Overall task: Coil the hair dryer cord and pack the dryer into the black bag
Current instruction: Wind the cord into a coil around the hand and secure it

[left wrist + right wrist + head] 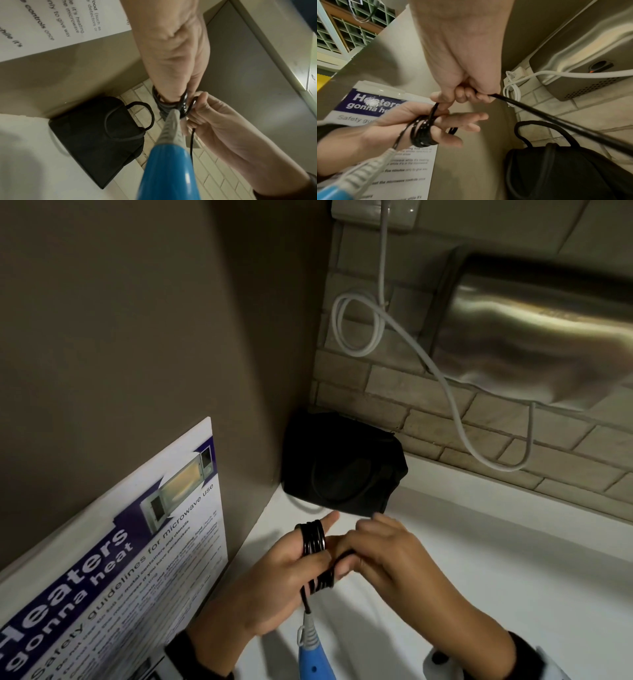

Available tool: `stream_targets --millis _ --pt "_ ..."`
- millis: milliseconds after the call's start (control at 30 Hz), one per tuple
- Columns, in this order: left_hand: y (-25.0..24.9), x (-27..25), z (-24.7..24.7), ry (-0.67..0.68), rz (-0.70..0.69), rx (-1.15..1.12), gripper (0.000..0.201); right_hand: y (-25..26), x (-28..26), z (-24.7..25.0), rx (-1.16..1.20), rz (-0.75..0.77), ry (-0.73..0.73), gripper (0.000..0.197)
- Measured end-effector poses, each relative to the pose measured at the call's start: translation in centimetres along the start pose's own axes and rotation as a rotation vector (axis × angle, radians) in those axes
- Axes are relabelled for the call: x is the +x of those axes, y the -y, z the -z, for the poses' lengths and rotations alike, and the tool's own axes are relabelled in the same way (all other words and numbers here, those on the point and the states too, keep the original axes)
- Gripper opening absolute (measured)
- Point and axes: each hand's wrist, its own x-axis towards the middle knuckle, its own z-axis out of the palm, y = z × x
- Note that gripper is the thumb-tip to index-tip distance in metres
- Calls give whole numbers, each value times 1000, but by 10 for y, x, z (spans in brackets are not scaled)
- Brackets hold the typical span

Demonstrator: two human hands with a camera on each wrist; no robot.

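Note:
The hair dryer's black cord [313, 537] is wound in several loops round the straight fingers and thumb of my left hand [329, 542]. From the coil [422, 134] the blue dryer handle [310, 659] hangs down by its grey strain relief [171, 125]. My right hand [376, 549] sits just right of the left, fingers curled round the loose cord [539, 112], which runs off to the lower right. The black bag [342, 463] with loop handles [130, 117] stands in the corner behind both hands. The dryer's body is out of view.
White counter [479, 577] below the hands. A microwave safety poster [120, 559] hangs on the left wall. On the tiled back wall are a steel appliance [548, 337] and a looped white cable [445, 378].

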Motion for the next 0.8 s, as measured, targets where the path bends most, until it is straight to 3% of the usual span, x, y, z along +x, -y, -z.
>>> stream_targets --millis 67,267,367,533,700,800 --pt "-5 -4 -1 65 3 3 32 0 11 4 68 -36 -18 5" --pt "-12 -15 -1 125 -4 1 36 -2 34 3 260 -115 -20 20" --pt "-11 -17 0 175 27 -24 44 -11 43 1 367 -149 -51 20" --pt "-11 -19 -10 253 63 -73 38 -34 47 -20 528 -181 -84 18" --pt "-12 -17 -12 198 50 -114 37 -35 23 -43 686 -271 73 35" --pt "-9 -17 -11 141 16 -126 37 -39 19 -54 654 -335 17 34"
